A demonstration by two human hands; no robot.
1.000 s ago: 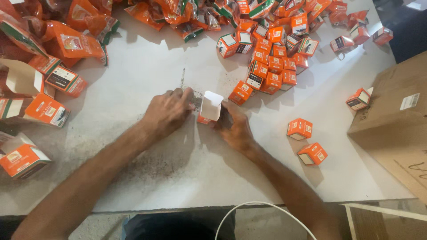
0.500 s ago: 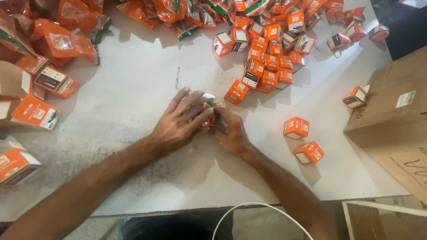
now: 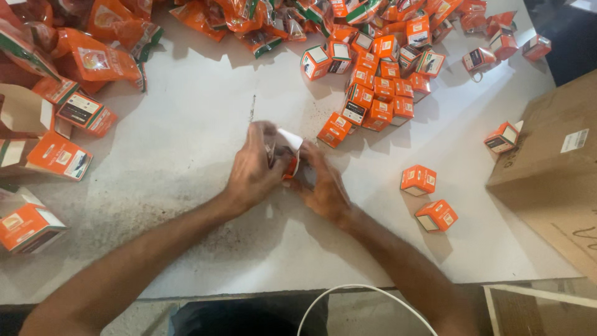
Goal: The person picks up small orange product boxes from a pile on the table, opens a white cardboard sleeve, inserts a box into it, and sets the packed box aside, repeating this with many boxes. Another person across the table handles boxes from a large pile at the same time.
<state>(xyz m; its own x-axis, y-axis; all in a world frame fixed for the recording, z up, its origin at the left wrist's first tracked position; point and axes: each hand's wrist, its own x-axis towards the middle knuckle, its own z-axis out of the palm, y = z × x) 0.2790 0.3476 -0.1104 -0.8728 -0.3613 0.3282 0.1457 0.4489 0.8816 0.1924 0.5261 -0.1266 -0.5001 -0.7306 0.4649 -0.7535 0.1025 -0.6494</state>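
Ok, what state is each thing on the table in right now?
Small box: held between both hands, white flap open.
Left hand: wrapped around the small box.
Right hand: gripping the small box from the other side.
Closed boxes: piled at the top, shut.
Two loose boxes: shut, lying apart on the table.
Pouches: sealed, heaped.
Carton: flap lying open.

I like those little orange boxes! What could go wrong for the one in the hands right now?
The small orange box sits squeezed between the left hand and right hand, so too hard a grip might crush its open white flap. Once set down near the pile of boxes, it could get mixed up with them.
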